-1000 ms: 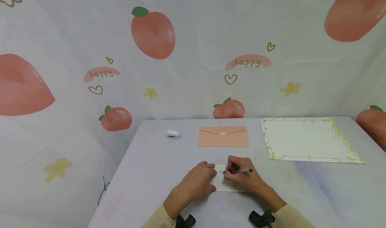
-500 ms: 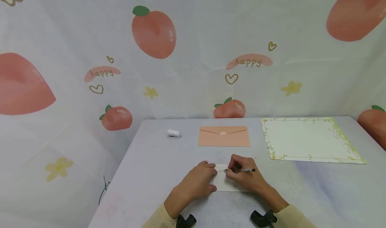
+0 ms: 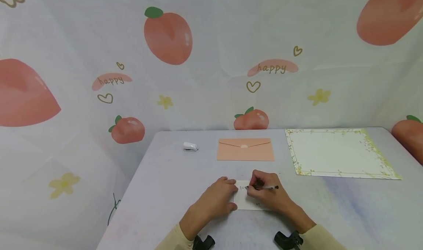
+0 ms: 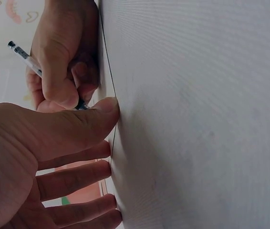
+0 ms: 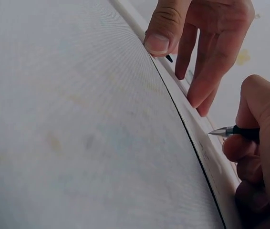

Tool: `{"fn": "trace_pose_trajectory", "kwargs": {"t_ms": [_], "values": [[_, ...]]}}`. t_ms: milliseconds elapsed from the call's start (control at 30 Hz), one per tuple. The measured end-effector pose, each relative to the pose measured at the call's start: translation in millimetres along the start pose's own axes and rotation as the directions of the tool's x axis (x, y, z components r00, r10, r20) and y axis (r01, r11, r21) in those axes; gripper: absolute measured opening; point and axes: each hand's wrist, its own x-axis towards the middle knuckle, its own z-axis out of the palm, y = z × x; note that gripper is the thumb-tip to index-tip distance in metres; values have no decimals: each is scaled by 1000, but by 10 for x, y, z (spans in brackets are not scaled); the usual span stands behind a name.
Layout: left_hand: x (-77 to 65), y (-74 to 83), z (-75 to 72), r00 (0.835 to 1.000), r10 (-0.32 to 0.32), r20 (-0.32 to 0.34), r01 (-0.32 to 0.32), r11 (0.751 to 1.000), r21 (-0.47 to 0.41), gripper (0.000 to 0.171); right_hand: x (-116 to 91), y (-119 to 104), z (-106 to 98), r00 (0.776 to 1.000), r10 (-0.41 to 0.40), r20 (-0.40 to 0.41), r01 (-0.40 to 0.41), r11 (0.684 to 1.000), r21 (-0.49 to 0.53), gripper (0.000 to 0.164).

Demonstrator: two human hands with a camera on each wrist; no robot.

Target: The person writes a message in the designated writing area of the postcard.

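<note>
A small white card (image 3: 242, 202) lies on the table, with a little dark handwriting near its upper left and a small mark low on it. My right hand (image 3: 269, 191) pinches a pen (image 3: 271, 187) between thumb and fingers, its tip at the handwriting. In the right wrist view the pen's metal tip (image 5: 221, 131) points at the card. My left hand (image 3: 218, 198) rests on the card's left edge, thumb and fingers spread and fairly straight; the left wrist view shows its thumb (image 4: 87, 121) on the near edge. The right hand covers the card's right part.
A peach-coloured envelope (image 3: 245, 154) lies beyond the card. Left of it sits a small white stapler-like object (image 3: 190, 147). A large sheet with a leafy border (image 3: 340, 152) lies at the back right. Behind the table (image 3: 165, 191) hangs a fruit-printed cloth (image 3: 205, 88).
My right hand and the pen have shifted slightly right over the card, and the handwriting has grown a little. The left hand stays in place.
</note>
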Motion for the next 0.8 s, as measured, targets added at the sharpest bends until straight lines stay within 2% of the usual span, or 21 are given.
{"fn": "trace_pose_trajectory", "kwargs": {"t_ms": [800], "values": [[-9, 7, -1, 1000, -7, 1, 7, 1000, -2, 43, 0, -29, -7, 1000, -20, -3, 20, 1000, -8, 30]]}}
